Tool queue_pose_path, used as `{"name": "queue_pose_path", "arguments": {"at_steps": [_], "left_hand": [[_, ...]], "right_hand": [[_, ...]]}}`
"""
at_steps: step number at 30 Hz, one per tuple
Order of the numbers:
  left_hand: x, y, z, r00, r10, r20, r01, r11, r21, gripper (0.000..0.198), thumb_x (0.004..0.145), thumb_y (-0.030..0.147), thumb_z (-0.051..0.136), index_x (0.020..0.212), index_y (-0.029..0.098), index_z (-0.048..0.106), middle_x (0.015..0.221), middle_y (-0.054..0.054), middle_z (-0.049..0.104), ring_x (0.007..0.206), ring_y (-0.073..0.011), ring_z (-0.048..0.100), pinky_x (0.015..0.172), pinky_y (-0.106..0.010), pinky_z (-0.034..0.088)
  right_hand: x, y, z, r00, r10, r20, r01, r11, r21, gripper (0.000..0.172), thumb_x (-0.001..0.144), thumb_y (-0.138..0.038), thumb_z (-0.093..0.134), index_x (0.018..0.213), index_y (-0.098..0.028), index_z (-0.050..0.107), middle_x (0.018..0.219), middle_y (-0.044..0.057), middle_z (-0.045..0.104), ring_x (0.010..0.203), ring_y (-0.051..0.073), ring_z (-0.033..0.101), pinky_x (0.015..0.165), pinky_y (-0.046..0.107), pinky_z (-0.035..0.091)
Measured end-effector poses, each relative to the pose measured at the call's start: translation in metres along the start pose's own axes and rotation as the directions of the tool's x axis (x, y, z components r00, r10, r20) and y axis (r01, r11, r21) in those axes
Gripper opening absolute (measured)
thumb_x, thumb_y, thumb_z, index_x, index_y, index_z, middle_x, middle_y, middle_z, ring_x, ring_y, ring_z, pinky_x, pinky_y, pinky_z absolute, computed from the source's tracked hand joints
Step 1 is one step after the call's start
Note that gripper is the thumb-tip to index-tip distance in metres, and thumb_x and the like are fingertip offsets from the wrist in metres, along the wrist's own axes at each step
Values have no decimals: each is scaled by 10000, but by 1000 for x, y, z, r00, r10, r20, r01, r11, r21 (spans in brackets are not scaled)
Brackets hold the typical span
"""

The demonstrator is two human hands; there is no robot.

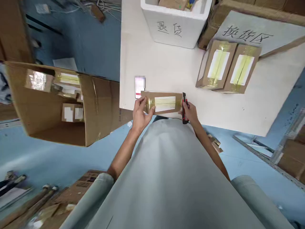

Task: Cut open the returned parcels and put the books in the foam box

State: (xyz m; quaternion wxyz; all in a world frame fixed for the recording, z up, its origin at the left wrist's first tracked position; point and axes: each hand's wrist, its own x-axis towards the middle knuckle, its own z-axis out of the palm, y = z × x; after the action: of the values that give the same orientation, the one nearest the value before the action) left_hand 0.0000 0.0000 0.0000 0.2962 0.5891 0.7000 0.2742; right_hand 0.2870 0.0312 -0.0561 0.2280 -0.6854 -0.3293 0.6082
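Note:
A narrow cardboard box point(177, 108) with a white label and yellowish tape lies along the front edge of the white table point(166, 70). My left hand point(141, 115) grips its left end, thumb on the near side and fingers at the far side. In my right hand point(190, 113) is a black and red box cutter point(184, 108), held upright in the view at the box's right end. Whether its blade is out, I cannot make out. Just beyond my left hand lies a phone point(139, 86) with a lit screen, partly behind the box.
Two taped boxes point(228, 66) stand at the right, before a handwritten sign point(257, 31). A white foam bin point(173, 30) sits at the table's back. Left of the table, a large open carton point(100, 108) holds several small parcels. Flattened cardboard point(78, 187) lies at the lower left.

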Motion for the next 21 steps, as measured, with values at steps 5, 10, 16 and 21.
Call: {"name": "queue_pose_path", "arguments": {"at_steps": [5,10,16,21], "left_hand": [[0,5,48,963,-136,234,191,953,-235,638,975,601,764,1486,222,724,1573,-141,681,1450,-340,674,1140,-490,658],[10,11,112,907,-172,384,332,854,-401,752,915,537,822,1549,170,655,1577,-188,698,1449,-375,683,1211,-560,600],[20,17,136,921,-92,378,264,862,-433,642,941,389,786,1553,276,627,1513,-120,747,1348,-319,744,1139,-513,640],[23,9,134,903,-85,420,291,841,-457,465,904,353,787,1357,251,756,1472,-97,763,1304,-317,755,1116,-501,654]], "right_hand": [[-37,5,-73,992,-58,-113,39,985,-167,651,976,-908,517,977,-262,592,695,-20,693,641,227,809,553,279,547],[-57,5,-113,972,-55,-227,-23,944,-329,580,1062,-821,444,962,-264,574,663,-3,700,697,267,834,626,311,537],[-65,5,-130,967,-110,-232,-32,844,-536,561,1140,-702,358,1111,-236,669,843,53,781,758,268,815,732,348,554],[-74,-25,-119,962,-269,-32,126,549,-827,452,1177,-489,390,1346,-239,727,1220,143,831,1028,338,774,794,375,511]]}}
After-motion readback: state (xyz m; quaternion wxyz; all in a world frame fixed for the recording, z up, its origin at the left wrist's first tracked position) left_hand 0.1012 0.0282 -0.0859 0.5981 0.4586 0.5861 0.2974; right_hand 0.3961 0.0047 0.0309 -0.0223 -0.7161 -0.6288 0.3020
